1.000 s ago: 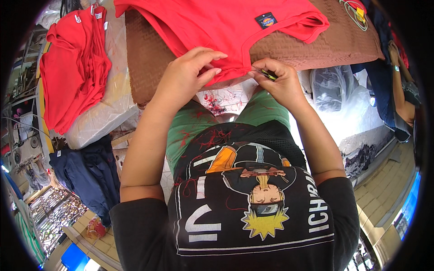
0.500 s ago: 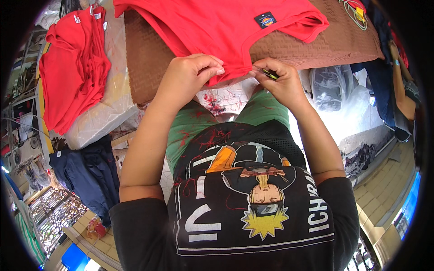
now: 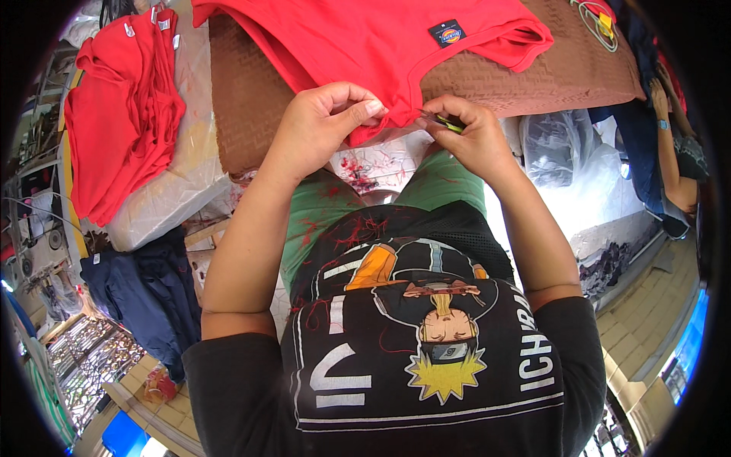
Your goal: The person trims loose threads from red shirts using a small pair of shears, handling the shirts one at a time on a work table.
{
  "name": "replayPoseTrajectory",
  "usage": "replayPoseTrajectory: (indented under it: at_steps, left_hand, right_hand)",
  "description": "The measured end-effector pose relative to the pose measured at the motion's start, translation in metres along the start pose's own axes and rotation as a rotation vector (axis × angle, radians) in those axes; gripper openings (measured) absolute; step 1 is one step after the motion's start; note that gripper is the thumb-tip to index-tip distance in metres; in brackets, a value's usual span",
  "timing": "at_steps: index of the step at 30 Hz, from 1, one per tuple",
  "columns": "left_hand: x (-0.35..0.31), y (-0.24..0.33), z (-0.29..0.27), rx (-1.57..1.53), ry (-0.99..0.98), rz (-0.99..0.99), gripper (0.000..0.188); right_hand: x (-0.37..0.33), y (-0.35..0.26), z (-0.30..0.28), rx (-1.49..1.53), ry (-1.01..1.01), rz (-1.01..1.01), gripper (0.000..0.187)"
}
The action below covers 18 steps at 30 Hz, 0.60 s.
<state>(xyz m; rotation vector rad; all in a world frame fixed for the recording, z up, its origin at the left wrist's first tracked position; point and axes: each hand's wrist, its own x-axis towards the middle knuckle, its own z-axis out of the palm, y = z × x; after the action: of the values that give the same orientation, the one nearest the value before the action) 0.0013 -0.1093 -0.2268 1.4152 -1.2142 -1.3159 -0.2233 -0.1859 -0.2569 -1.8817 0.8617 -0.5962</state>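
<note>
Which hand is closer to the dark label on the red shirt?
Right. The right hand is below the dark label in the picture; the left hand is farther away, below it and to the left.

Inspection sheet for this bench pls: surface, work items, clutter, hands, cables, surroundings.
Surface: brown textured cover, partly under the red garment.
Work items: red garment with a dark label; small yellow-green and dark tool, type unclear.
Clutter: red thread scraps on the person's lap, more on the floor.
Hands: left hand pinches the garment's near edge; right hand holds the tool beside that edge.
Cables: looped pale cord at upper right; cannot tell if electrical.
Surroundings: pile of red garments and navy cloth at left; clear plastic and another person's arm at right.
</note>
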Motion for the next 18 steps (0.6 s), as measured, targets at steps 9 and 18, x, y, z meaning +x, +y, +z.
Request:
replayPoseTrajectory:
  at_steps: [9, 18]
  left_hand:
    - [0.0, 0.004, 0.0, 0.023, 0.006, -0.03, 0.019]
    - [0.0, 0.008, 0.001, 0.095, -0.001, 0.008, 0.018]
  right_hand:
    - [0.006, -0.047, -0.016, -0.335, 0.041, -0.353, 0.019]
    - [0.012, -0.049, -0.011, -0.459, 0.005, -0.417, 0.017]
